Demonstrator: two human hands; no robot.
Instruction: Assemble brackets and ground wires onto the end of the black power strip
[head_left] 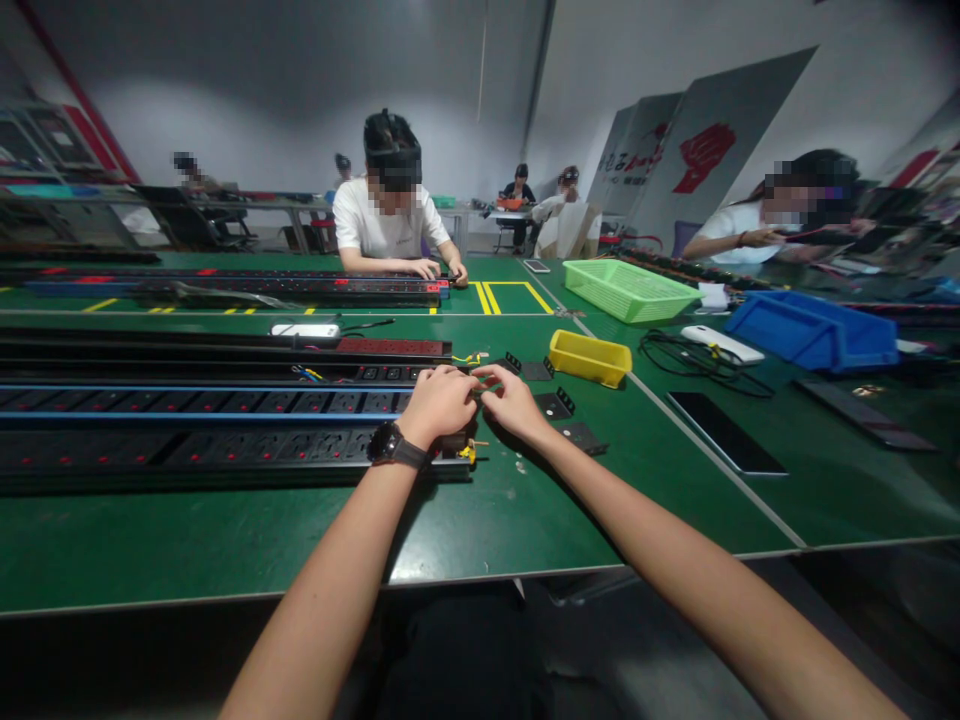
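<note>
Long black power strips lie side by side on the green table, their right ends near my hands. My left hand [441, 402], with a dark watch at the wrist, is closed over the right end of a blue-edged power strip [225, 404]. Fingertips of my right hand [513, 404] are bent together against that same end, close to the left fingers. Whatever small part sits between them is hidden. Yellow-green wire ends [469, 453] stick out of the nearest power strip [247, 450]. Small black end brackets [582, 438] lie just right of my right hand.
A yellow bin [591, 357], a green basket [630, 288] and a blue bin [814, 330] stand to the right. A black cable [701, 360] and a dark phone-like slab [724, 432] lie there too. Across the table, a co-worker [390, 220] handles another strip; another person sits right.
</note>
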